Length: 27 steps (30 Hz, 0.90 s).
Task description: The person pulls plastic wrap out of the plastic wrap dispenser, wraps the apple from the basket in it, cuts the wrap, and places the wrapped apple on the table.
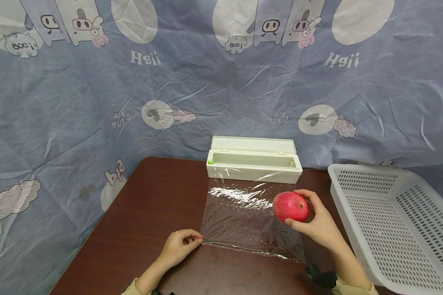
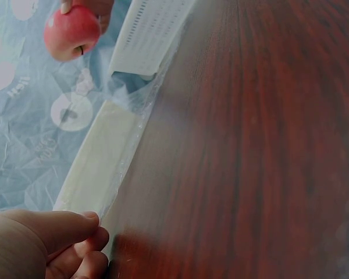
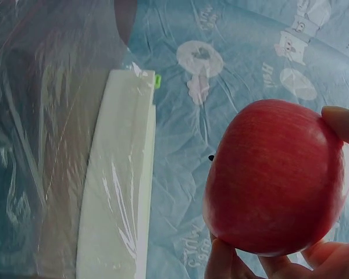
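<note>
My right hand (image 1: 319,223) grips a red apple (image 1: 290,207) between thumb and fingers, held over the right part of a clear sheet of plastic wrap (image 1: 240,223). The right wrist view shows the apple (image 3: 276,177) close up, with fingertips around its edge. At the sheet's near left corner, my left hand (image 1: 179,248) pinches the film between thumb and fingers; the left wrist view shows the film's edge (image 2: 141,125) running away from those fingers. The sheet stretches from a white wrap dispenser box (image 1: 254,174), whose lid (image 1: 252,144) stands raised at the back.
A white perforated plastic basket (image 1: 354,229) stands along the right side of the brown wooden table (image 1: 162,196). Behind the table hangs a blue-grey printed cloth (image 1: 221,90). A small green piece (image 1: 211,162) sits at the box's left end.
</note>
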Motion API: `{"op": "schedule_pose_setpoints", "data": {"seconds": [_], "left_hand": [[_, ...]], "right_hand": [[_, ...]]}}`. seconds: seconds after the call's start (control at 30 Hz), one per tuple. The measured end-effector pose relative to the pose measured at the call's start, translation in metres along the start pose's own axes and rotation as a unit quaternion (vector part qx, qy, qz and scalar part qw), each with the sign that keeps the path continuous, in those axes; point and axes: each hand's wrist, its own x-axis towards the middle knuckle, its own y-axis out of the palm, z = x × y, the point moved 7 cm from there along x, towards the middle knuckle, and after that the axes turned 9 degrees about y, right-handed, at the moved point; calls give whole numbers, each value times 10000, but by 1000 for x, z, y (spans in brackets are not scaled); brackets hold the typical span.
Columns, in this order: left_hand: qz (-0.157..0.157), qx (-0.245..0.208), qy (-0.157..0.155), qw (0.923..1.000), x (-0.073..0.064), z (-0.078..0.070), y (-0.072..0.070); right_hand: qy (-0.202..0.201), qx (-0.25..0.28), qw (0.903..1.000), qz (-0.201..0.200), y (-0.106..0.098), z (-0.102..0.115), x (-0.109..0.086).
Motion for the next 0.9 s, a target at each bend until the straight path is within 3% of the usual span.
{"op": "schedule_pose_setpoints", "data": {"seconds": [0.17, 0.9], "left_hand": [[29, 13, -104, 9999, 0, 0, 0], [-24, 0, 4, 10000, 0, 1, 0]], "right_hand": [[101, 80, 9998, 167, 12, -2, 4], [118, 435, 9965, 711, 61, -7, 14]]}}
